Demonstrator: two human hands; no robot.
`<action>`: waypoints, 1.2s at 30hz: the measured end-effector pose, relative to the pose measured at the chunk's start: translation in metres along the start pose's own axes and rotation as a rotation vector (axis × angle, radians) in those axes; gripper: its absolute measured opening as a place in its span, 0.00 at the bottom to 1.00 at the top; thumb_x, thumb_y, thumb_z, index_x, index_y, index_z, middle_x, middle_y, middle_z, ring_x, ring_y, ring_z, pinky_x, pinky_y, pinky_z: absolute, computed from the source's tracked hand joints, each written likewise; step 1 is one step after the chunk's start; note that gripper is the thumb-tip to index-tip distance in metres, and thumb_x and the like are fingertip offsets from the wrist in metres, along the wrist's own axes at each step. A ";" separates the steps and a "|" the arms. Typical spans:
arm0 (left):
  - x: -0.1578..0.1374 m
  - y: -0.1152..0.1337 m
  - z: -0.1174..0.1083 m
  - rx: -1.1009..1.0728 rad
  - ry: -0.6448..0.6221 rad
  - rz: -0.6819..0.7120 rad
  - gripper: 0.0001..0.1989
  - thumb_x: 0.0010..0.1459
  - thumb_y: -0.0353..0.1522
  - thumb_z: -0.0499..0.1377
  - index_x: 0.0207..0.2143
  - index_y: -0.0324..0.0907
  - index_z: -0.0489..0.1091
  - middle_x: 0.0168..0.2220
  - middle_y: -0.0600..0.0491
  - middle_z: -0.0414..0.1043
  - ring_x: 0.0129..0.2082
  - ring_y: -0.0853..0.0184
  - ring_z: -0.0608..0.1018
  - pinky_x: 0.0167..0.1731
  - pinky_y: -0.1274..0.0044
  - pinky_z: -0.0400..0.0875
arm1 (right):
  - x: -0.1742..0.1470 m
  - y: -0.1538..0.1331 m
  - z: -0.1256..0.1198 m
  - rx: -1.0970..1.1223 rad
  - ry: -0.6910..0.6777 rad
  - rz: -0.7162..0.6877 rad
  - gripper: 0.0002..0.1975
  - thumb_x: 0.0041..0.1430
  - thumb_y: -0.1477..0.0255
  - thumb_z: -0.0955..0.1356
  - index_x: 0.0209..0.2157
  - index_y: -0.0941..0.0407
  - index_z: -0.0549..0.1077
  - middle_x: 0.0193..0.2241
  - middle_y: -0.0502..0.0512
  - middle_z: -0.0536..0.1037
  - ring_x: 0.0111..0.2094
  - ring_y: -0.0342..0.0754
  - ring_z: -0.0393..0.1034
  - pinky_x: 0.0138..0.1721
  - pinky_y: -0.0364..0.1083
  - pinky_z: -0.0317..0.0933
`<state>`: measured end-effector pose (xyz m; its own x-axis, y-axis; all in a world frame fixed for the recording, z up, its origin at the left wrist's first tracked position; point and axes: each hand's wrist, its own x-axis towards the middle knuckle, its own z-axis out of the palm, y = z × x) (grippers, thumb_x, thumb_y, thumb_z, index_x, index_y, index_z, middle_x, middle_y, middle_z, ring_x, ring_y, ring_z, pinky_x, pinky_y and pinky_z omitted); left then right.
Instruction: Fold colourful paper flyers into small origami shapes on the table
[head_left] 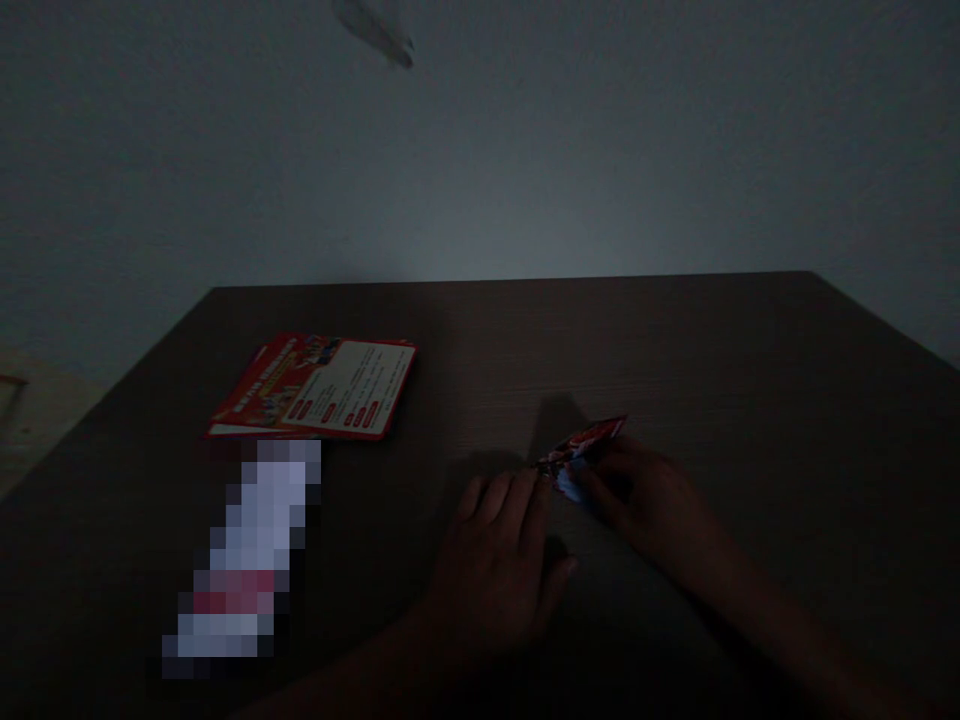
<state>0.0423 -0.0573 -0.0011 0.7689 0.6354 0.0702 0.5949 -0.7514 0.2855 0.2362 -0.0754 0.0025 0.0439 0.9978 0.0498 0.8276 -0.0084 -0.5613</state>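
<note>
A small printed card (592, 436), red and dark with a pale blue part, is tilted up off the dark wooden table (480, 360). My right hand (652, 500) pinches it between thumb and fingers at its right side. Palm down on the table, my left hand (495, 555) lies flat, its fingers stretched forward and its thumb out to the right. The left fingertips reach the near left edge of the card; whether they press on it I cannot tell. The scene is dim, so fine print on the card is unreadable.
At the left of the table lies a stack of red and white printed cards (352, 385). In front of it is a long pixelated pale object (259, 545) with a reddish band. A grey wall (525, 150) with a dark mark (379, 35) stands behind the table.
</note>
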 end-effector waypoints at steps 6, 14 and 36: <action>0.001 0.000 0.000 -0.020 0.010 -0.020 0.27 0.61 0.43 0.50 0.58 0.38 0.58 0.58 0.43 0.60 0.55 0.54 0.63 0.54 0.60 0.54 | -0.001 0.002 0.002 -0.008 0.010 -0.005 0.13 0.59 0.71 0.63 0.23 0.57 0.72 0.30 0.56 0.75 0.28 0.47 0.72 0.29 0.44 0.62; 0.001 0.000 -0.003 -0.037 -0.017 -0.042 0.26 0.62 0.43 0.49 0.58 0.40 0.58 0.59 0.45 0.60 0.55 0.54 0.63 0.54 0.58 0.52 | -0.001 0.002 0.001 -0.014 -0.002 0.002 0.12 0.60 0.71 0.63 0.24 0.57 0.73 0.32 0.57 0.75 0.29 0.47 0.71 0.30 0.45 0.63; 0.004 -0.010 -0.010 -0.034 0.021 -0.116 0.21 0.60 0.40 0.52 0.54 0.44 0.63 0.51 0.45 0.63 0.50 0.53 0.65 0.50 0.58 0.56 | -0.001 0.001 0.000 0.007 0.004 -0.020 0.11 0.59 0.72 0.63 0.25 0.57 0.73 0.34 0.57 0.76 0.32 0.48 0.73 0.32 0.45 0.65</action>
<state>0.0367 -0.0455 0.0055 0.6901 0.7217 0.0546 0.6711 -0.6663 0.3250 0.2366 -0.0763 0.0022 0.0300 0.9975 0.0645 0.8245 0.0118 -0.5658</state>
